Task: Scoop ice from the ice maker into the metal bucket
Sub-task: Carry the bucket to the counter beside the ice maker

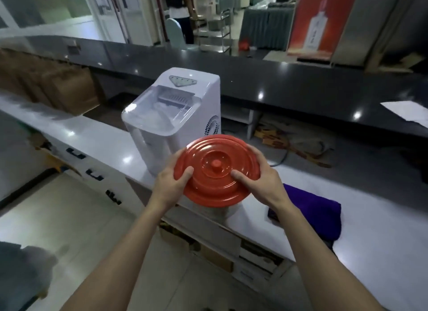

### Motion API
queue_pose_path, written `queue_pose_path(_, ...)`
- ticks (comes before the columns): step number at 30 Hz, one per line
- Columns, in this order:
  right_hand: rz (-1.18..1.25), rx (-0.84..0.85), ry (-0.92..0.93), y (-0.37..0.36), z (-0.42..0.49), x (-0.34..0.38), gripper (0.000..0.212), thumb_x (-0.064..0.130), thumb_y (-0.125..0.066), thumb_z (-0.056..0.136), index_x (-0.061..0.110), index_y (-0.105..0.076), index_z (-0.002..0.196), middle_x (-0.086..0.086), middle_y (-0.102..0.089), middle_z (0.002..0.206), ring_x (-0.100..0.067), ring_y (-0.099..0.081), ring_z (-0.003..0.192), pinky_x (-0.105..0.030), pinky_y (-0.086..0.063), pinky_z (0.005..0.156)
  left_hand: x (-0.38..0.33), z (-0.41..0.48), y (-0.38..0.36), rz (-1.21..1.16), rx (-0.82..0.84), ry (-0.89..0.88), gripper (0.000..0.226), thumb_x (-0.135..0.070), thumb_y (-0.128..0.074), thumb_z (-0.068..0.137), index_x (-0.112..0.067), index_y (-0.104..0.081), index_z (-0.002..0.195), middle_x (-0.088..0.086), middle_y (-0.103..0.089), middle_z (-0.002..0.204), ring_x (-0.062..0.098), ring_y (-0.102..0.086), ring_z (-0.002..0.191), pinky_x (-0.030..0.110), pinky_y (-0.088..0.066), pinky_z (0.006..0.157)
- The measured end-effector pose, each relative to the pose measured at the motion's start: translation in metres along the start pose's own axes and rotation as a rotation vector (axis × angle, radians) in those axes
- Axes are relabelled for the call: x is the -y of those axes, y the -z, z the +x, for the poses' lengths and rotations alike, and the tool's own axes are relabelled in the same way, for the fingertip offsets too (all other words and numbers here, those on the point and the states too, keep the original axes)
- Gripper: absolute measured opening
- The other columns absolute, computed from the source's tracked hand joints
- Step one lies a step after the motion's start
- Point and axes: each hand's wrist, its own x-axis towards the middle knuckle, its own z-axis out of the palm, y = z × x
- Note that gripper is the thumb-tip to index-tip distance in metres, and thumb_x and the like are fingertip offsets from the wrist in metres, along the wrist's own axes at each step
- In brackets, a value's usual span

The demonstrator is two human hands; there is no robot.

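Holding red lid [215, 180] | left hand [168, 187], right hand [258, 182] | each grip curled round rim

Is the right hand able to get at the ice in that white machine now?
Probably not: the right hand grips the red lid, and the ice maker's clear cover looks closed over the ice.
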Motion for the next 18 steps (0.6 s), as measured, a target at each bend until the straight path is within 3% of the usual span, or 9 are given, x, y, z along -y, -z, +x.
queue_pose_path(5,-0.030,-0.129,-0.089,0.004,0.022,-0.003,0.093,0.076,-0.076,0.080,0.058,-0.026,0.156,0.015,-0.053,0.139,-0.016,-0.059,0.126,-0.049,-0.053,0.108,0.007,0.066,-0.017,-0.014,0.130,-0.012,0.069,-0.070,-0.057,0.088,-0.050,-0.047,0.153,-0.016,-0.065,0.121,0.013,-0.063,0.116,0.029,-0.045,0.103)
queue_pose_path(9,-0.054,-0.186,-0.117,0.011,0.029,-0.013,0.091,0.075,-0.075,0.082,0.055,-0.027,0.157,0.013,-0.055,0.141,-0.015,-0.059,0.125,-0.045,-0.054,0.107,0.003,0.093,-0.034,-0.051,0.193,-0.057,0.061,-0.056,-0.061,0.092,-0.054,-0.048,0.152,-0.035,-0.063,0.110,-0.011,-0.061,0.097,0.009,-0.041,0.092)
queue_pose_path(11,-0.058,-0.214,-0.134,0.015,0.033,-0.017,0.091,0.075,-0.075,0.082,0.056,-0.027,0.156,0.009,-0.057,0.143,-0.018,-0.061,0.126,-0.047,-0.054,0.107,0.001,0.104,-0.043,-0.072,0.229,-0.073,0.061,-0.053,-0.063,0.093,-0.057,-0.046,0.151,-0.036,-0.066,0.114,-0.019,-0.062,0.102,0.001,-0.040,0.089)
queue_pose_path(16,-0.066,-0.227,-0.159,0.028,0.055,-0.026,0.090,0.075,-0.075,0.081,0.057,-0.027,0.155,0.012,-0.057,0.141,-0.016,-0.061,0.125,-0.047,-0.054,0.107,-0.003,0.129,-0.060,-0.077,0.250,-0.054,0.060,-0.051,-0.065,0.098,-0.060,-0.043,0.153,-0.022,-0.070,0.129,-0.004,-0.065,0.113,0.007,-0.042,0.093)
queue_pose_path(18,-0.060,-0.238,-0.170,0.033,0.064,-0.030,0.091,0.075,-0.076,0.081,0.057,-0.028,0.156,0.014,-0.056,0.139,-0.016,-0.060,0.125,-0.046,-0.055,0.107,-0.005,0.138,-0.065,-0.056,0.253,-0.076,0.061,-0.056,-0.061,0.096,-0.060,-0.041,0.154,-0.017,-0.069,0.133,0.004,-0.065,0.117,0.019,-0.045,0.101)
